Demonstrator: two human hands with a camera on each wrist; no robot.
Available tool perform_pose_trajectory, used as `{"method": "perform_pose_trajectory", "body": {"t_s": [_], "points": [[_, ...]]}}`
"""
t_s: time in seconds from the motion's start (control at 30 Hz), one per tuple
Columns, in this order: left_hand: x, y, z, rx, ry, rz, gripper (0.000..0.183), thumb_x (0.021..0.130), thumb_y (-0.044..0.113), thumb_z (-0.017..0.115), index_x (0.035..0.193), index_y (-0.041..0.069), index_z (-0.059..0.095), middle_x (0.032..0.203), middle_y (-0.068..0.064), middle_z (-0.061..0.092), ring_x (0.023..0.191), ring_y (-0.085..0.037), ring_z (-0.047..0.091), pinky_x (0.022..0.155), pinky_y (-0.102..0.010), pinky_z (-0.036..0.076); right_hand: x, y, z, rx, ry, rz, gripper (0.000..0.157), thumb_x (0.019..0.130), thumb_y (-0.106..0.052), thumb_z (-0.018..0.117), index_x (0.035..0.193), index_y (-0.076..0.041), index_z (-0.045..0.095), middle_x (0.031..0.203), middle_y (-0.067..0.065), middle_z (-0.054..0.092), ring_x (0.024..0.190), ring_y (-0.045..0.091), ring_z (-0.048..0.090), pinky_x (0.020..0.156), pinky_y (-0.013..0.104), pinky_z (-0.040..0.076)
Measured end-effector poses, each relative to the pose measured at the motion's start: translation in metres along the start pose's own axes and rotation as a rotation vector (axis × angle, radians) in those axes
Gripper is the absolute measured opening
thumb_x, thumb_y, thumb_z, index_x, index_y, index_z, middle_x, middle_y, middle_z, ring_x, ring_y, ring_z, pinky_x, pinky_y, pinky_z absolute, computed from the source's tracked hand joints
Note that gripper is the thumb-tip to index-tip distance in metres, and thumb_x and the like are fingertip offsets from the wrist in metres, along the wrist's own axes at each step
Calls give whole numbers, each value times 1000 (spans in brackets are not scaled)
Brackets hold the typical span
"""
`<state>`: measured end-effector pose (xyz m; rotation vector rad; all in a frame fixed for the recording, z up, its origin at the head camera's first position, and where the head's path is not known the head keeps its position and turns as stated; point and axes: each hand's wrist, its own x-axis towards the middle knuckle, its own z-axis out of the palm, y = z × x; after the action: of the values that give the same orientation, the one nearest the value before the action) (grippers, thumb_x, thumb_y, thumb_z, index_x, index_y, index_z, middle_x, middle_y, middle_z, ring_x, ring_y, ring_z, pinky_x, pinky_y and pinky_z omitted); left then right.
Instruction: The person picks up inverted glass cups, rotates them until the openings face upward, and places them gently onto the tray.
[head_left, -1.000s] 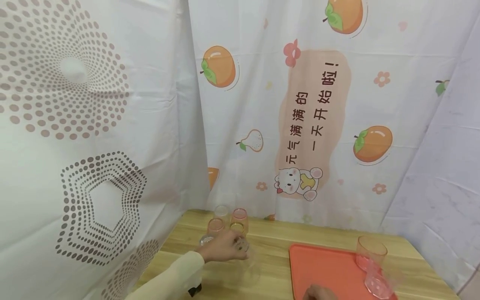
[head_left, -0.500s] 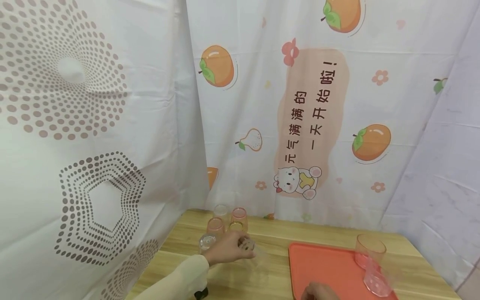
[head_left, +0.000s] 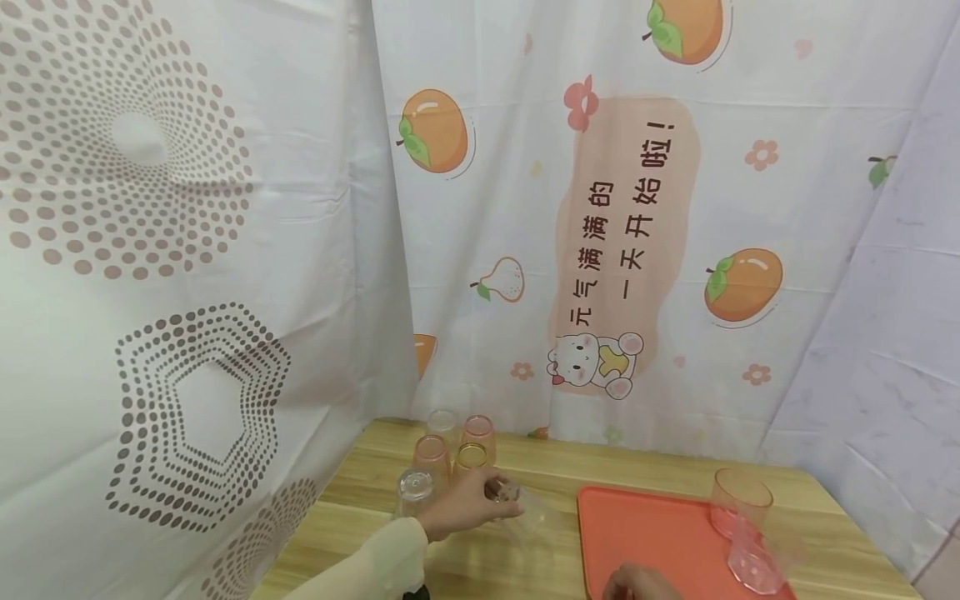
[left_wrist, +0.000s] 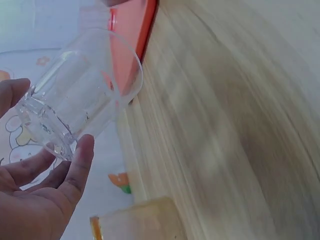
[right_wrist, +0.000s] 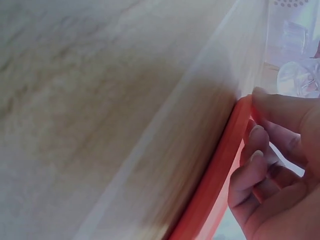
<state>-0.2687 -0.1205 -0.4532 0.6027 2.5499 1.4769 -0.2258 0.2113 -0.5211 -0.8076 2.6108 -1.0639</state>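
Note:
My left hand grips a clear drinking glass around its thick base, thumb on one side and fingers on the other. The glass is held tilted, its mouth pointing away from the palm, toward the red tray. By the tray's near left part is my right hand; in the right wrist view a fingertip rests on the tray's rim and the other fingers are loosely curled beside it. Just behind my left hand stand an amber-rimmed glass and a clear glass, both upside down.
Behind these are two pink glasses, one nearer and one farther, and another clear glass. On the tray's right side are an orange-rimmed glass and a pinkish glass. A printed curtain hangs behind the wooden table.
My left hand has moved a little to the right with the clear glass, away from the group of glasses and toward the tray. My right hand has stayed at the tray.

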Motion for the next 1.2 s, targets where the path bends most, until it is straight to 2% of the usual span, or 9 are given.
{"method": "perform_pose_trajectory", "body": {"t_s": [0.2, 0.33, 0.5, 0.67, 0.77, 0.87, 1.03, 1.1, 1.2], "points": [[0, 7, 10, -136, -7, -46, 49, 78, 40, 77, 114, 11, 60, 98, -3, 60, 87, -18, 57, 71, -34, 52, 0, -8, 4, 79, 97, -77, 10, 91, -27, 64, 87, -19, 67, 75, -15, 60, 56, 1, 48, 48, 25, 41], [-1, 10, 19, -188, -17, -78, 43, 79, 40, 76, 109, 13, 61, 96, -3, 60, 85, -17, 57, 71, -35, 52, 2, -16, 4, 144, 103, -101, 17, 94, -28, 60, 97, -14, 69, 79, -12, 63, 56, 1, 47, 47, 24, 41], [-3, 15, 28, -253, -38, -95, 45, 79, 38, 76, 110, 10, 60, 97, -6, 59, 83, -19, 59, 71, -35, 53, 5, -26, 2, 247, 99, -57, 28, 96, -28, 56, 107, -5, 68, 88, -4, 66, 63, 4, 53, 52, 26, 45], [0, 15, 33, -318, -49, -95, 42, 81, 36, 75, 110, 10, 60, 97, -7, 61, 81, -19, 61, 71, -35, 54, 7, -37, 3, 288, 146, -12, 32, 95, -31, 57, 109, -4, 68, 96, 0, 69, 74, 13, 63, 60, 28, 50], [1, 12, 33, -344, -48, -98, 40, 83, 35, 74, 110, 9, 60, 97, -7, 62, 81, -19, 62, 71, -36, 54, 7, -43, 5, 315, 170, 29, 34, 94, -34, 58, 109, -5, 68, 97, 3, 69, 76, 18, 65, 61, 29, 50], [1, 10, 34, -368, -52, -107, 39, 84, 34, 73, 111, 8, 60, 99, -7, 61, 83, -20, 61, 72, -37, 54, 8, -48, 6, 408, 197, 87, 37, 93, -35, 60, 109, -3, 67, 84, 4, 66, 62, 15, 58, 55, 30, 48], [1, 9, 37, -447, -77, -110, 36, 86, 29, 70, 111, 6, 59, 102, -9, 59, 85, -21, 60, 72, -38, 55, 9, -51, 6, 598, 245, 192, 39, 91, -34, 62, 108, 1, 65, 58, -2, 44, 46, 10, 33, 44, 30, 39], [1, 7, 38, -467, -88, -110, 35, 87, 28, 70, 111, 5, 58, 102, -10, 59, 85, -21, 59, 72, -37, 55, 8, -51, 6, 615, 257, 205, 40, 91, -34, 62, 107, 2, 65, 62, 0, 50, 45, 10, 32, 44, 29, 39], [1, 5, 39, -469, -101, -107, 35, 88, 27, 69, 111, 4, 58, 102, -9, 59, 85, -20, 59, 72, -36, 55, 8, -52, 6, 615, 272, 215, 42, 91, -35, 62, 108, 3, 64, 78, 6, 62, 45, 10, 33, 45, 29, 40]]}}
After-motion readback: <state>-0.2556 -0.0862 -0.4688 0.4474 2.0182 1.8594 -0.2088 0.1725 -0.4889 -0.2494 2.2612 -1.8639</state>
